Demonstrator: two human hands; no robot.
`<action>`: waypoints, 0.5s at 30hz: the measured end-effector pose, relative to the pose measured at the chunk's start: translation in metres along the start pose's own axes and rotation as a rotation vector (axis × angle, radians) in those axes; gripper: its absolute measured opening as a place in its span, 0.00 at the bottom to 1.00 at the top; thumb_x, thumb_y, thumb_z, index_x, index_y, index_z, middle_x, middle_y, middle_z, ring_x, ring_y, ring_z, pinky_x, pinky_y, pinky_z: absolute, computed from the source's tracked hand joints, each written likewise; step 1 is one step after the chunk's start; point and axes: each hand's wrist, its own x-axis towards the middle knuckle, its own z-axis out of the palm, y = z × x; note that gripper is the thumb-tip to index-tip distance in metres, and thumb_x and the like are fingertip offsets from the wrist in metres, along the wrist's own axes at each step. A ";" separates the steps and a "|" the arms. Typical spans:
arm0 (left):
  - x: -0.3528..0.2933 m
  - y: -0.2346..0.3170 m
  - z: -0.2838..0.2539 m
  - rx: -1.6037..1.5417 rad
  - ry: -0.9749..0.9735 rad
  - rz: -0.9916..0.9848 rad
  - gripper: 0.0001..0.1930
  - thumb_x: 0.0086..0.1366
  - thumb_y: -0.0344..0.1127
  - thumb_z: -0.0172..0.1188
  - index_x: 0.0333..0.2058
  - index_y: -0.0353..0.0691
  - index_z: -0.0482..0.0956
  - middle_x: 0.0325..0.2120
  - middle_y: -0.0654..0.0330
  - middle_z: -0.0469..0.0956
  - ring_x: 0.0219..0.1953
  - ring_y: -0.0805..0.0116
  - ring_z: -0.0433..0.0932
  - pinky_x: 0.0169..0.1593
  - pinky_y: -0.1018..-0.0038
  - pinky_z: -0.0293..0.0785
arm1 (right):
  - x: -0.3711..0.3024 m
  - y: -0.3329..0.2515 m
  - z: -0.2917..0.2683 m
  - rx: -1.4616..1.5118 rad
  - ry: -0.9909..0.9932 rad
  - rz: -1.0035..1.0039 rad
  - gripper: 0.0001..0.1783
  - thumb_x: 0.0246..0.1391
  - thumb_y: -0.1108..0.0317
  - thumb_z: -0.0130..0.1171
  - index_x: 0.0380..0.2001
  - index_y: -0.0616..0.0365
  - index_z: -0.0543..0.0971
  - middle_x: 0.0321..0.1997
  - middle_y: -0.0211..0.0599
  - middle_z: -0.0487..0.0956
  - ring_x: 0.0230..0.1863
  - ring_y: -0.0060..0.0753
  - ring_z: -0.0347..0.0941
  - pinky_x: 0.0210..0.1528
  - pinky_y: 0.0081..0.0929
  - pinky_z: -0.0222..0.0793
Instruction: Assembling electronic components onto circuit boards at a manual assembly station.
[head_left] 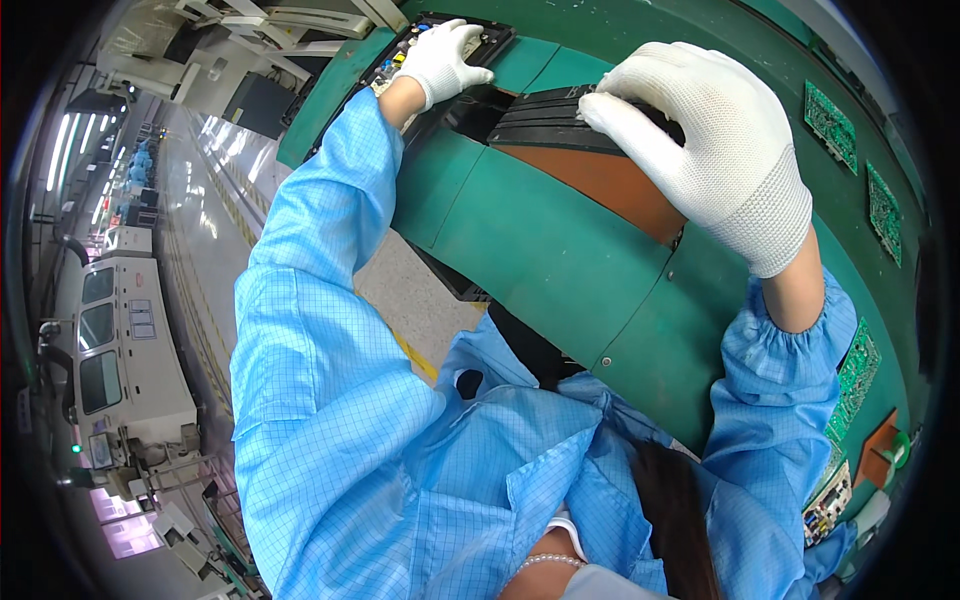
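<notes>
My left hand (440, 62), in a white knit glove, lies at the far left of the green work surface with its thumb and fingers apart. It rests at a black tray (497, 38) holding a circuit board with small coloured components (388, 68). My right hand (710, 140), also gloved, curves over a black ribbed fixture (548, 118), thumb on its near side. The far fingertips are partly hidden. That fixture stands tilted in an opening in the surface, and a brown panel (600, 182) shows below it.
Green circuit boards (830, 125) lie along the right side, with another (857, 380) beside my right sleeve. A green bench top (530, 235) spans the space before me. To the left are an aisle with yellow floor lines and a white machine (130, 345) with windows.
</notes>
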 end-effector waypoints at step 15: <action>0.032 -0.028 -0.037 -0.397 -0.063 -0.378 0.20 0.61 0.41 0.65 0.47 0.33 0.85 0.42 0.46 0.86 0.46 0.57 0.85 0.53 0.66 0.79 | -0.001 0.001 0.000 -0.006 -0.010 0.025 0.12 0.58 0.57 0.66 0.31 0.55 0.84 0.29 0.36 0.80 0.33 0.41 0.77 0.39 0.35 0.73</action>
